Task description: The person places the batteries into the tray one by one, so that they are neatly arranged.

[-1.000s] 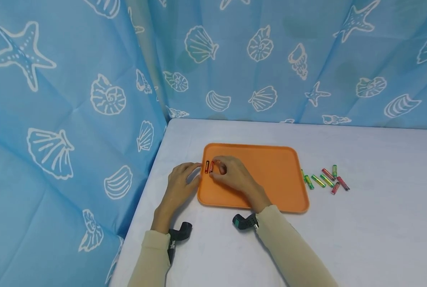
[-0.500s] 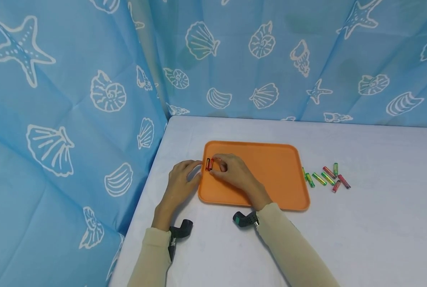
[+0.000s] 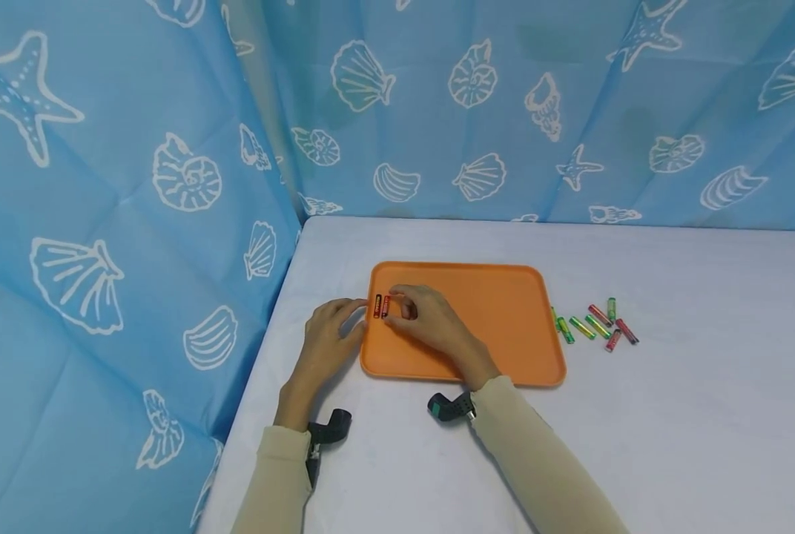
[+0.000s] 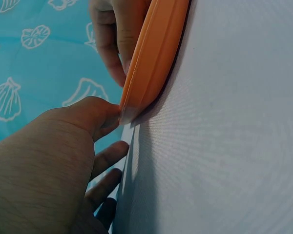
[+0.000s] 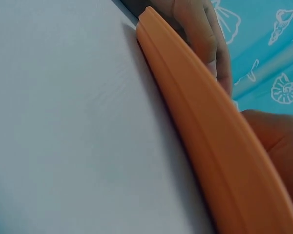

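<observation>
In the head view, two small batteries lie side by side, lengthwise, at the left end of an orange tray [image 3: 491,319]. The outer one is a black-and-red battery [image 3: 377,306]; close along its right side is a red battery [image 3: 386,306]. My right hand [image 3: 431,319] reaches over the tray and pinches the red battery, index fingertip at its far end and thumb at its near end. Outside the left rim, my left hand [image 3: 327,337] touches the tray with thumb and index finger, its other fingers loosely extended in the left wrist view. The tray wall hides both batteries from the wrist cameras.
Right of the tray, several loose green batteries [image 3: 581,328] and red batteries [image 3: 627,331] lie scattered on the white tabletop [image 3: 691,415]. A blue shell-patterned curtain [image 3: 424,111] hangs behind the table and along its left side.
The red battery has moved left, from a small gap to right beside the black-and-red one, with my right hand holding it. My left hand stays at the rim. The head view has shifted slightly.
</observation>
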`<state>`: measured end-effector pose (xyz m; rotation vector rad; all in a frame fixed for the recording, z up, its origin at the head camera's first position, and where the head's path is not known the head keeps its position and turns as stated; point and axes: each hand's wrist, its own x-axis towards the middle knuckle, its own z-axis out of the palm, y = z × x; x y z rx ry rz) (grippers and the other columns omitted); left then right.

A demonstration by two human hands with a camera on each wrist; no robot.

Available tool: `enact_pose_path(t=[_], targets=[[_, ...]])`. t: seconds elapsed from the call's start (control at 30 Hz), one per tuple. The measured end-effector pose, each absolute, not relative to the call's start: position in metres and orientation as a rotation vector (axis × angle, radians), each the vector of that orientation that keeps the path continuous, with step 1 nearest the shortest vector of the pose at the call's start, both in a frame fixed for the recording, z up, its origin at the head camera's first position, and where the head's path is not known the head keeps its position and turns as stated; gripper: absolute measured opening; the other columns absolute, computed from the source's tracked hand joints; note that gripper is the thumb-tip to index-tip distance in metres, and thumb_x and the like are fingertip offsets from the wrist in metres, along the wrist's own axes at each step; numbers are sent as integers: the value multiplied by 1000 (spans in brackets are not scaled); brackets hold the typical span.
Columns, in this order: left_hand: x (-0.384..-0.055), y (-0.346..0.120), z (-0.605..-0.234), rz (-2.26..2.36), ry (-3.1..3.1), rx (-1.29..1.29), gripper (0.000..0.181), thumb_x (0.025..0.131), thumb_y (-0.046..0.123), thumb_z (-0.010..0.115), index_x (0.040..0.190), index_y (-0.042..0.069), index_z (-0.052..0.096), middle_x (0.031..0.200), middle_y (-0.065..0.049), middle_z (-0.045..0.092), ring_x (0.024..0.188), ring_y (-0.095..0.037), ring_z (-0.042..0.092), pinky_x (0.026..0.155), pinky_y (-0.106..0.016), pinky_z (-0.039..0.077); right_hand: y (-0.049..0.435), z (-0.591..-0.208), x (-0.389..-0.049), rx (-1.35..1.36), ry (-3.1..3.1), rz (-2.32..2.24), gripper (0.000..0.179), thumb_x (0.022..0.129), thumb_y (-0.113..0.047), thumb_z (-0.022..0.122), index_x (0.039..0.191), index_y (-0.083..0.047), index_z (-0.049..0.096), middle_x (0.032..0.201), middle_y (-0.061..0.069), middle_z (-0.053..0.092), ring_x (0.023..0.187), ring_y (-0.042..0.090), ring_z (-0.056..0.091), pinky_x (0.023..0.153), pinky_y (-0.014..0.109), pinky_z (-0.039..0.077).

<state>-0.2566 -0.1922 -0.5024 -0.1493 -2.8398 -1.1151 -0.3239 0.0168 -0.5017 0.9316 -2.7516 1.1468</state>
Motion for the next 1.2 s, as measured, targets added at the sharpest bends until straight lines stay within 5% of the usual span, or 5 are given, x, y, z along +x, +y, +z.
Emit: enact_pose_path(t=[0.77,1.2], targets=[[-251,-189,-501,-1208,-2857,-60,42,102,34,55,143,28,55,149,-5,43,145,-29,24,114,-60,23,123,-469,-274,756,-2707,1001,36,93,-21,73,124,-5,66,80,-4,56,79,16,52,71,33,47],[-251,-186,-500,-1218,-2867,-39,43,102,35,55,144,28,54,151,-5,41,146,-30,22,113,-63,24,194,-483,-257,583,-2660,932,35,90,-16,75,122,-4,66,79,-2,55,75,16,51,65,32,47]])
